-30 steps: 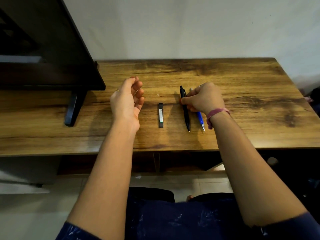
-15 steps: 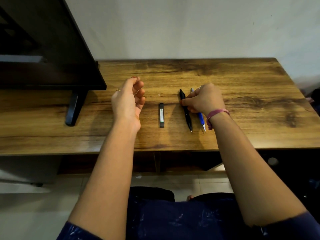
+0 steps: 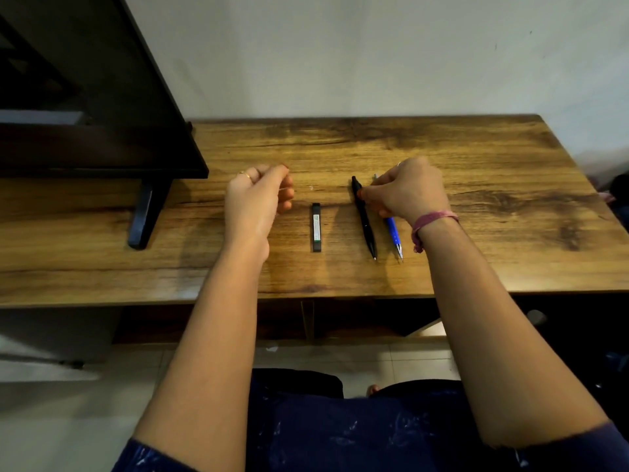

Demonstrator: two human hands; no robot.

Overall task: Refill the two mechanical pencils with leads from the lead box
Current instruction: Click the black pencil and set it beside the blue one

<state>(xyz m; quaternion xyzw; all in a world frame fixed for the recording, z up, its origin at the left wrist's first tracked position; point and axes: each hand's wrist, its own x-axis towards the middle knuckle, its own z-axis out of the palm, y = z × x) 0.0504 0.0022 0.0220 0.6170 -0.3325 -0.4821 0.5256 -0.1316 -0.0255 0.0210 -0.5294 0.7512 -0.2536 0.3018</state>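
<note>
Your right hand (image 3: pixel 406 190) pinches the black pencil (image 3: pixel 365 219) near its far end, on the desk (image 3: pixel 476 206); blue pencil (image 3: pixel 394 235) just right. Your left hand (image 3: pixel 257 195), fingers loosely curled, holds nothing; lead box (image 3: pixel 316 227) lies between the left hand and the pencils.

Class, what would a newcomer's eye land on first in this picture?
Two bare forearms reaching over a wooden desk. The right hand pinches the black pencil, with the blue pencil just right of it. The lead box lies untouched between the hands; the left hand holds nothing.

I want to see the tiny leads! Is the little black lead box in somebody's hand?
No, the lead box lies alone on the desk, between the left hand and the black pencil.
</note>
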